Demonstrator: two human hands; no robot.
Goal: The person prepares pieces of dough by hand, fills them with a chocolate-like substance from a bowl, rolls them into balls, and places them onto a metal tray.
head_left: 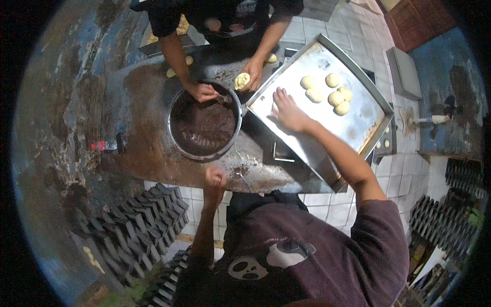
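Note:
My right hand (289, 111) lies on the near left part of a large metal baking tray (286, 84), its fingers stretched out flat. Several pale yellow dough balls (314, 95) sit farther right on the tray, some touching. Loosely curled and slightly blurred, my left hand (216, 177) hovers by the table's near edge, with nothing visible in it. Just beyond it stands a round metal pot (170, 130) of dark brown, crumbly filling (207, 125). A spoon (244, 180) rests on the table to the right of that hand.
Across the table, a co-worker's hand (203, 92) dips a spoon into the pot; the other (251, 71) holds a piece of dough (242, 81). A red-labelled bottle (105, 146) lies at left. Stacked dark metal pans (138, 225) stand near left; a box (404, 71) is at right.

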